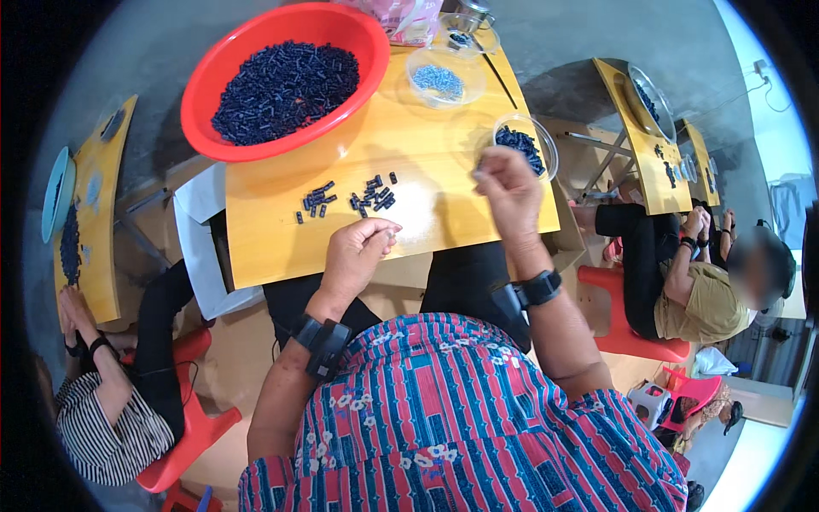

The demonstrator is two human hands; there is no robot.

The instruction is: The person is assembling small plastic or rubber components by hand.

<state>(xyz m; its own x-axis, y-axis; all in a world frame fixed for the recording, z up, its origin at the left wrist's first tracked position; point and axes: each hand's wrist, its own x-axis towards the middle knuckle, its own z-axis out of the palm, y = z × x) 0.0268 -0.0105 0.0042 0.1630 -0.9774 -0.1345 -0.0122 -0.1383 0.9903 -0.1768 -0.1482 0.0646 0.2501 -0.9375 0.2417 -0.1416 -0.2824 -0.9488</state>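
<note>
My left hand is closed over the table's front edge, thumb pressed to forefinger. Something tiny may sit at its tip, too small to name. Higher and to the right, my right hand is pinched just in front of a clear bowl of small black pieces. Whatever its fingertips hold is hidden. Beyond my left hand, loose small black pieces lie in two groups, one on the left and another nearer the middle of the yellow table.
A large red basin heaped with black pieces stands at the back left. Behind the right bowl are a clear tub of small silvery parts, another clear dish and a pink bag. People sit at tables on both sides.
</note>
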